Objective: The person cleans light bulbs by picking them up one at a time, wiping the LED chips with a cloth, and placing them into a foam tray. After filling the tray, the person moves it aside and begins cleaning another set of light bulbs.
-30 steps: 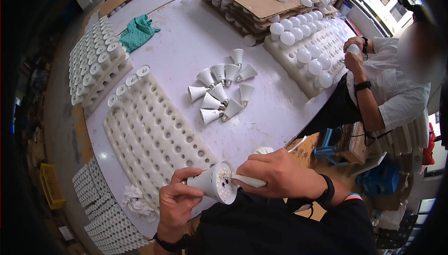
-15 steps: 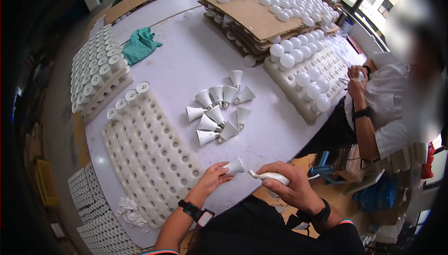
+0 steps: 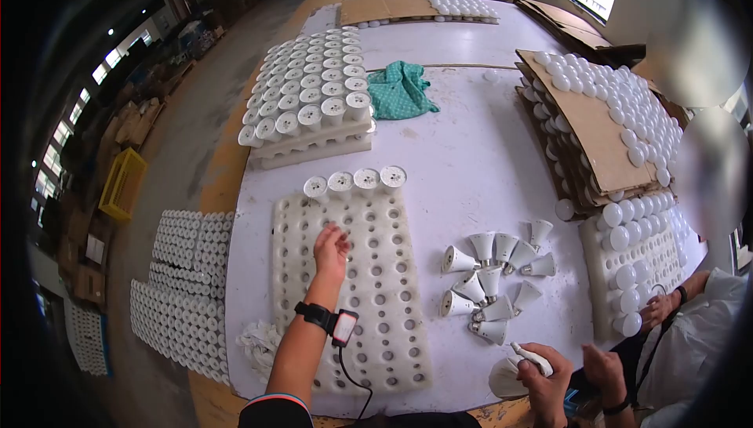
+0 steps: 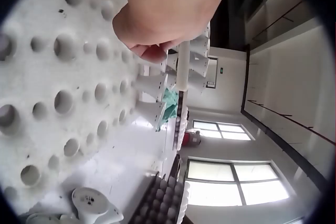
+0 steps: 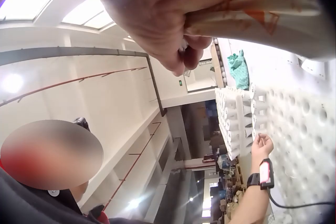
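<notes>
My left hand [image 3: 331, 252] hovers over a pale foam tray [image 3: 294, 295] full of round holes, fingers loosely curled with nothing visible between them. Several white bulb housings [image 3: 367, 178], open ends up, stand along the tray's far edge, just beyond that hand. At the front right, my right hand [image 3: 552, 381] grips a soft white squeeze bag [image 3: 508, 379] with a narrow tip; orange print shows on it in the right wrist view. Between the hands, a loose cluster of bulb housings [image 3: 489, 281] lies on the table, right of the tray.
Behind the tray stands a foam block packed with housings [image 3: 310, 114], beside a green cloth [image 3: 401, 91]. White domes cover stacked cardboard [image 3: 572, 118] at the right. Another person's hand [image 3: 659, 310] is near a foam tray of domes [image 3: 627, 277]. Crumpled white material [image 3: 257, 346] lies front left.
My left hand let go of a housing, which joined the loose cluster, and moved left over the tray. My right hand still grips the bag, lower right. The head view turned left.
</notes>
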Available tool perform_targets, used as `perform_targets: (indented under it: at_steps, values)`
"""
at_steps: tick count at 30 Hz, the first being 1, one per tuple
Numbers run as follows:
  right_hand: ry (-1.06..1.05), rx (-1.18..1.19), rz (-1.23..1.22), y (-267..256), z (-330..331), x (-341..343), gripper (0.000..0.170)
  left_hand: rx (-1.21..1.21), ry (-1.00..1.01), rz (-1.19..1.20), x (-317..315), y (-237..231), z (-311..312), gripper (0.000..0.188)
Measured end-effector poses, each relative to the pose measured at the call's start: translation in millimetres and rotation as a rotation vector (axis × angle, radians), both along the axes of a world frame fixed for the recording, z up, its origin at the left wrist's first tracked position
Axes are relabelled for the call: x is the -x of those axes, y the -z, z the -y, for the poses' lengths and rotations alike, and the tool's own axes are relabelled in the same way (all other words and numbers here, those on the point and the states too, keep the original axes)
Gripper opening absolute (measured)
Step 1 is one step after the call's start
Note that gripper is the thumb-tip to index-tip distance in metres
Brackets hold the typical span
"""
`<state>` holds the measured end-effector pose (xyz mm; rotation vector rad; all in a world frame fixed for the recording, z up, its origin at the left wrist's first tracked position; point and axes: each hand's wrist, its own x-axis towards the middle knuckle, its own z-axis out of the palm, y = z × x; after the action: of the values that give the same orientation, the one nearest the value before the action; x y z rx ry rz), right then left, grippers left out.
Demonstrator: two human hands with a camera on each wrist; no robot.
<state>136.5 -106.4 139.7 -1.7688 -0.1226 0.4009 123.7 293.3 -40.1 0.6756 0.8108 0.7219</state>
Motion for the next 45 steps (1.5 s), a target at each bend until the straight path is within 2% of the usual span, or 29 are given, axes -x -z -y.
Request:
perform_targets:
  at_steps: [2,3,4,5,7,9,11,13,15,17,19,21,23,25,27,28,30,31,33,37,45]
  values:
    - [-0.030,0.045,-0.012,2.0,-6.7,-6.7,0.027,-0.057,-0.168,-0.105,-15.7,20.0,-47.4,0.046]
    - [-0.045,0.086,-0.026,0.8,-10.0,-9.4,0.028,-0.047,-0.162,-0.104,-23.3,19.7,-63.4,0.046]
    - [-0.056,0.240,0.004,-4.5,-18.0,-15.0,0.023,-0.187,-0.134,-0.189,-32.4,20.4,-75.1,0.045]
    - [-0.027,0.264,-0.001,6.3,-20.2,-22.6,0.023,-0.321,-0.089,-0.267,-40.5,25.8,-81.7,0.044]
    - [-0.391,0.143,0.509,33.5,-8.4,-31.2,0.028,-0.386,0.043,-0.361,-48.9,55.5,-116.6,0.040]
    - [-0.373,0.145,0.370,13.0,-26.5,-25.0,0.029,-0.337,0.083,-0.279,-51.7,58.2,-129.3,0.034]
    - [-0.334,0.173,0.353,5.6,-31.0,-21.0,0.029,-0.472,0.023,-0.331,-44.3,59.0,-133.0,0.032]
    - [-0.303,0.228,0.403,-6.5,-31.1,-17.5,0.030,-0.580,0.019,-0.311,-27.1,30.5,-111.2,0.026]
    - [-0.309,0.261,0.457,-11.5,-26.4,-12.6,0.030,-0.546,0.117,-0.134,-5.1,-9.2,-67.4,0.030]
    - [-0.325,0.181,0.592,-8.4,-20.5,-8.4,0.038,-0.241,0.113,0.062,11.6,-64.6,8.0,0.039]
    - [-0.325,0.158,0.630,-16.1,-14.5,-3.5,0.038,-0.105,0.382,0.195,40.4,-95.5,65.1,0.053]
    - [-0.324,0.140,0.652,-22.7,-6.8,4.0,0.037,0.134,0.677,0.358,66.9,-121.2,103.5,0.059]
    - [-0.334,0.141,0.678,-26.9,1.3,12.8,0.038,0.290,0.956,0.452,88.4,-118.5,126.7,0.063]
    - [-0.340,0.164,0.740,-32.6,9.8,21.9,0.040,0.412,1.079,0.317,107.9,-123.1,152.6,0.060]
    - [-0.345,0.179,0.837,-33.7,17.1,30.3,0.045,0.360,0.962,0.117,113.5,-159.2,197.2,0.053]
    - [-0.354,0.200,0.856,-36.6,20.8,35.0,0.044,0.349,0.949,0.102,116.5,-167.6,210.0,0.053]
    - [-0.368,0.210,0.871,-39.4,26.9,43.6,0.043,0.396,1.026,0.026,124.8,-177.7,226.0,0.046]
    - [-0.379,0.210,0.909,-39.0,30.0,47.5,0.045,0.394,1.017,0.020,130.4,-176.6,228.2,0.046]
    - [-0.391,0.210,0.952,-38.6,35.1,53.1,0.046,0.439,1.168,0.121,137.3,-170.5,232.8,0.043]
    - [-0.414,0.219,1.012,-40.3,43.0,63.7,0.047,0.454,1.209,0.022,143.1,-180.3,242.7,0.042]
    - [-0.471,0.240,1.012,-41.5,50.3,74.4,0.048,0.401,1.233,0.017,153.0,-182.9,248.6,0.042]
